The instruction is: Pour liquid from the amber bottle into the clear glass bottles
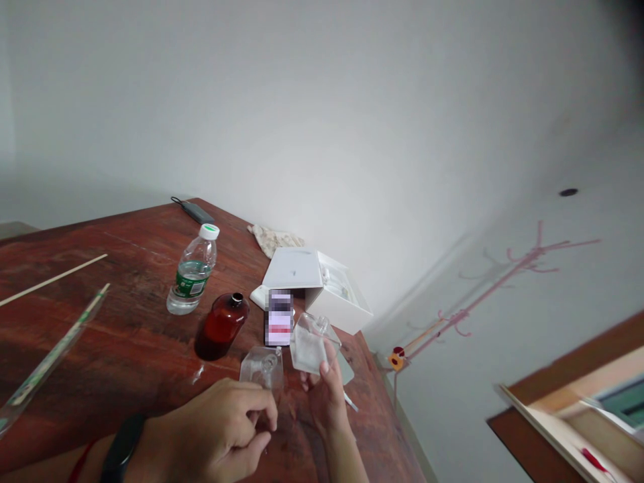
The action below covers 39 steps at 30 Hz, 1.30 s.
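Observation:
My right hand holds up a clear, flat-sided glass bottle, thumb on its near side. My left hand is over the near part of the table, its fingers curled in toward the thumb. Anything between those fingers is too small or hidden to make out. Just beyond that hand is a second clear square bottle, its neck facing me and its lower part partly covered by the hand. An amber bottle without a cap, with dark liquid in it, stands behind and to the left.
On the wooden table are a capped water bottle, a lit phone, an open white box, a cloth, a dark pouch, a thin stick and a long wrapped packet. A pink coat stand stands right.

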Motion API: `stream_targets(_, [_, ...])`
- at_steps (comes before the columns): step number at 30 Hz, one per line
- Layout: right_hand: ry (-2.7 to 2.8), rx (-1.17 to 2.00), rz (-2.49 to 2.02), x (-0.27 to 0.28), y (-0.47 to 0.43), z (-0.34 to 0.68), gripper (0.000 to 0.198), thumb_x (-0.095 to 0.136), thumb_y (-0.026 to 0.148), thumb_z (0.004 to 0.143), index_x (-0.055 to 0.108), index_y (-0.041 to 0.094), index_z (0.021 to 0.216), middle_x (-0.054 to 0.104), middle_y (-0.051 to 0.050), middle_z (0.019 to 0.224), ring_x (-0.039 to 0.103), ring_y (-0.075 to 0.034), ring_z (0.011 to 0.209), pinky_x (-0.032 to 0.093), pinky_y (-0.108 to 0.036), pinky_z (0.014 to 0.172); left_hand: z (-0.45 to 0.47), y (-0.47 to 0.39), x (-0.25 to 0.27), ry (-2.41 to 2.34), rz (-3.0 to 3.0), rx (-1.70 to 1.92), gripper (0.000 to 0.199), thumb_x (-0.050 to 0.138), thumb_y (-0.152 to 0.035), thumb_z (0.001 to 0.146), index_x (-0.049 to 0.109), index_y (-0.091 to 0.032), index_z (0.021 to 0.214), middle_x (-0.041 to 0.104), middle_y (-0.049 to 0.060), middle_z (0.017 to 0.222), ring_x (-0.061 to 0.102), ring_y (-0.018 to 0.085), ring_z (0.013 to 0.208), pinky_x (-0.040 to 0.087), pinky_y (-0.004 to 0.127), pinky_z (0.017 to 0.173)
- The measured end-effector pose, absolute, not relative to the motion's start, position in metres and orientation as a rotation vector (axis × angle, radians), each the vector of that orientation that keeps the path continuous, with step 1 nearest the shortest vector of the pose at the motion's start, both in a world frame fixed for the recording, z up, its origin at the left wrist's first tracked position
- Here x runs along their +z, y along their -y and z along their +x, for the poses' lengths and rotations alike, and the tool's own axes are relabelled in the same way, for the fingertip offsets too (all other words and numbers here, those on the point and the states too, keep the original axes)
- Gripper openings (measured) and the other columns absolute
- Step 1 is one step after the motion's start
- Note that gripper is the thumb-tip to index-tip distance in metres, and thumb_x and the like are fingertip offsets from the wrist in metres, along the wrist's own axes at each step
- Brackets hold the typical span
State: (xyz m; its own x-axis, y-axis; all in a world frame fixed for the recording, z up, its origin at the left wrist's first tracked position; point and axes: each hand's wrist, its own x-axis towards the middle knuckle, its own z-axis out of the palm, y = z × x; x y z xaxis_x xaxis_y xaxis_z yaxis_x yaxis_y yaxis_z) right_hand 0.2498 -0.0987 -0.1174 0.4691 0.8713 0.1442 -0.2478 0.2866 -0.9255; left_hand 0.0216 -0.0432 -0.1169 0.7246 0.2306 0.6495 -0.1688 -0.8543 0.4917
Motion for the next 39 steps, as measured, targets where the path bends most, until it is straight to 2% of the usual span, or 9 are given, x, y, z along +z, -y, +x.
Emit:
stream_targets(4, [0.776, 0.858, -1.021, -0.117, 0.099, 0.250, 0.071, 0.092, 0.059, 0.072, 0.068, 0.029, 0.131, 0.070, 0.000, 0.085, 0.056, -0.012, 0.058, 0.039, -0.021, 0.049, 0.018, 0.044, -0.113, -0.068, 2.374, 0.952, 0.022, 0.052, -0.006, 0.084, 0.064, -0.021, 0.074, 0.078, 0.004, 0.090, 0.072, 0.019, 0.074, 0.050, 0.028, 0.069])
stream_targets(9, [0.767, 0.856, -1.020, -0.117, 0.098, 0.249, 0.071, 0.092, 0.058, 0.071, 0.069, 0.028, 0.131, 0.071, 0.000, 0.082, 0.057, -0.013, 0.060, 0.039, -0.021, 0.050, 0.012, 0.044, -0.104, -0.164, 2.278, 0.897, 0.032, 0.054, -0.005, 0.078, 0.072, -0.021, 0.099, 0.075, 0.002, 0.090, 0.071, 0.020, 0.079, 0.051, 0.027, 0.075])
stream_targets(15, [0.769, 0.875, -1.007, -0.117, 0.097, 0.248, 0.073, 0.092, 0.057, 0.072, 0.068, 0.028, 0.134, 0.072, -0.001, 0.086, 0.057, -0.012, 0.059, 0.039, -0.021, 0.049, 0.019, 0.040, -0.116, -0.177, 2.224, 0.864, 0.030, 0.057, -0.010, 0.076, 0.074, -0.022, 0.097, 0.074, 0.004, 0.091, 0.070, 0.023, 0.082, 0.049, 0.030, 0.070])
stream_targets(18, [0.763, 0.876, -0.999, -0.117, 0.097, 0.248, 0.073, 0.093, 0.056, 0.071, 0.068, 0.027, 0.134, 0.072, 0.000, 0.085, 0.057, -0.012, 0.059, 0.040, -0.021, 0.049, 0.024, 0.038, -0.126, -0.112, 2.256, 0.959, 0.013, 0.058, -0.013, 0.081, 0.066, -0.021, 0.075, 0.075, 0.005, 0.087, 0.067, 0.021, 0.076, 0.047, 0.031, 0.066])
stream_targets(21, [0.768, 0.883, -1.008, -0.116, 0.098, 0.248, 0.069, 0.091, 0.056, 0.073, 0.069, 0.028, 0.131, 0.072, 0.000, 0.085, 0.058, -0.012, 0.059, 0.040, -0.021, 0.049, 0.026, 0.039, -0.126, -0.034, 2.330, 0.998, 0.033, 0.054, -0.011, 0.091, 0.056, -0.020, 0.060, 0.076, 0.005, 0.083, 0.065, 0.018, 0.069, 0.043, 0.032, 0.061])
stream_targets(23, [0.778, 0.894, -1.017, -0.116, 0.098, 0.248, 0.067, 0.090, 0.058, 0.074, 0.070, 0.028, 0.130, 0.073, -0.001, 0.086, 0.058, -0.012, 0.059, 0.041, -0.021, 0.049, 0.026, 0.041, -0.122, -0.020, 2.362, 0.991, 0.035, 0.052, -0.009, 0.093, 0.059, -0.021, 0.061, 0.076, 0.005, 0.079, 0.066, 0.018, 0.068, 0.041, 0.032, 0.058])
stream_targets(28, [0.760, 0.867, -0.982, -0.116, 0.097, 0.248, 0.064, 0.092, 0.053, 0.073, 0.072, 0.027, 0.128, 0.072, -0.001, 0.089, 0.056, -0.012, 0.061, 0.041, -0.020, 0.048, 0.025, 0.044, -0.120, -0.001, 2.433, 0.966, 0.028, 0.056, -0.008, 0.090, 0.061, -0.022, 0.067, 0.071, 0.002, 0.068, 0.060, 0.018, 0.059, 0.038, 0.033, 0.054])
stream_targets(34, [0.731, 0.861, -0.953, -0.117, 0.096, 0.247, 0.064, 0.094, 0.051, 0.070, 0.073, 0.027, 0.126, 0.072, -0.001, 0.090, 0.057, -0.012, 0.063, 0.043, -0.020, 0.049, 0.024, 0.046, -0.130, -0.047, 2.520, 1.011, 0.021, 0.063, -0.016, 0.095, 0.072, -0.021, 0.077, 0.079, 0.003, 0.079, 0.069, 0.020, 0.068, 0.048, 0.031, 0.065])
stream_targets(39, [0.749, 0.884, -0.975, -0.117, 0.098, 0.248, 0.064, 0.092, 0.053, 0.073, 0.072, 0.027, 0.128, 0.073, -0.001, 0.089, 0.058, -0.012, 0.060, 0.041, -0.021, 0.049, 0.021, 0.047, -0.126, -0.019, 2.541, 0.997, 0.023, 0.064, -0.017, 0.098, 0.073, -0.020, 0.077, 0.079, 0.003, 0.077, 0.069, 0.019, 0.067, 0.048, 0.030, 0.065])
